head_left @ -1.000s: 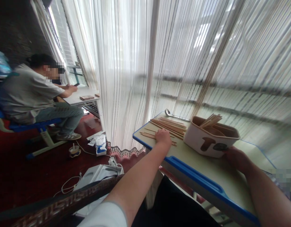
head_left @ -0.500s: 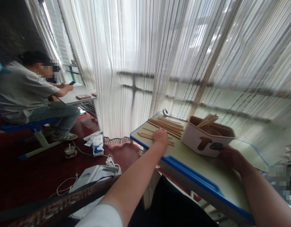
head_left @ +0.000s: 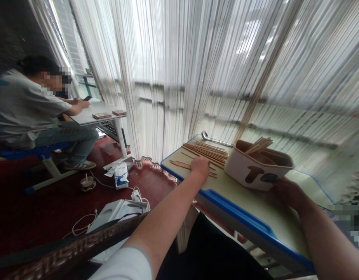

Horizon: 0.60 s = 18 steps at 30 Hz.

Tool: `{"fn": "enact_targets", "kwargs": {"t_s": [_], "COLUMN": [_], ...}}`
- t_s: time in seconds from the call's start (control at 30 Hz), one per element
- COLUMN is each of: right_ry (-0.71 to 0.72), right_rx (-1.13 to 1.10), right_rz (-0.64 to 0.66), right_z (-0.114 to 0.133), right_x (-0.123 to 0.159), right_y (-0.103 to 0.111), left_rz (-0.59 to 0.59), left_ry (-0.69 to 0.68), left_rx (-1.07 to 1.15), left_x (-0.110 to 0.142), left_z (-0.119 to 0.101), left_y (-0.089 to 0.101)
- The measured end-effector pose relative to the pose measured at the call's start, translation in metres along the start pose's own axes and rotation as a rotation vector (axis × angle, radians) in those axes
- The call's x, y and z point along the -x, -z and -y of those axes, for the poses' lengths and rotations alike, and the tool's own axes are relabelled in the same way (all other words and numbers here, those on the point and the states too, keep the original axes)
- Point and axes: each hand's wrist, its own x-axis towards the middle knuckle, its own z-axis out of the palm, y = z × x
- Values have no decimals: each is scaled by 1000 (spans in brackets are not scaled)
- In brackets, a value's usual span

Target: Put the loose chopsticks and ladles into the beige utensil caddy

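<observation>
My left hand (head_left: 200, 166) is closed over a small bunch of chopsticks (head_left: 180, 164) lying on the table, their ends showing on both sides of it. Just beyond lies a larger row of brown wooden chopsticks (head_left: 207, 153). A white holder box (head_left: 239, 169) with brown inner walls and dark markings stands to the right, and several chopsticks (head_left: 258, 145) lean inside it. My right hand (head_left: 287, 191) grips the box at its lower right corner; its fingertips are partly hidden.
A metal ladle (head_left: 217, 139) lies at the table's back edge, before sheer curtains (head_left: 156, 128). The desk (head_left: 243, 206) has a blue rim. At left a seated person (head_left: 30, 101) holds a phone at another table (head_left: 89, 119). Cables, a cup (head_left: 88, 182) and a tissue pack (head_left: 121, 177) are on the floor.
The view has shifted slightly. My left hand has moved a little to the right along the chopsticks; my right hand stays at the box.
</observation>
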Motion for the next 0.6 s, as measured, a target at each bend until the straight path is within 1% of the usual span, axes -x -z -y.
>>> {"fn": "enact_targets", "kwargs": {"t_s": [0.13, 0.2, 0.3, 0.47, 0.53, 0.6], "right_ry": [0, -2, -5, 9, 10, 14], "right_rx": [-14, -5, -6, -35, -27, -15], "right_rz": [17, 4, -7, 45, 56, 55], "right_z": [3, 5, 4, -3, -6, -7], "right_x": [3, 5, 5, -2, -5, -6], "right_y": [-5, -7, -7, 3, 7, 9], "left_rz": [9, -32, -161, -401, -524, -647], "left_ry": [2, -9, -74, -212, -218, -185], "left_rx": [-1, 12, 91, 285, 379, 485], "left_x": [1, 2, 3, -1, -1, -1], "left_z": [-1, -2, -4, -2, -1, 1], "left_y": [0, 2, 3, 3, 2, 1]}}
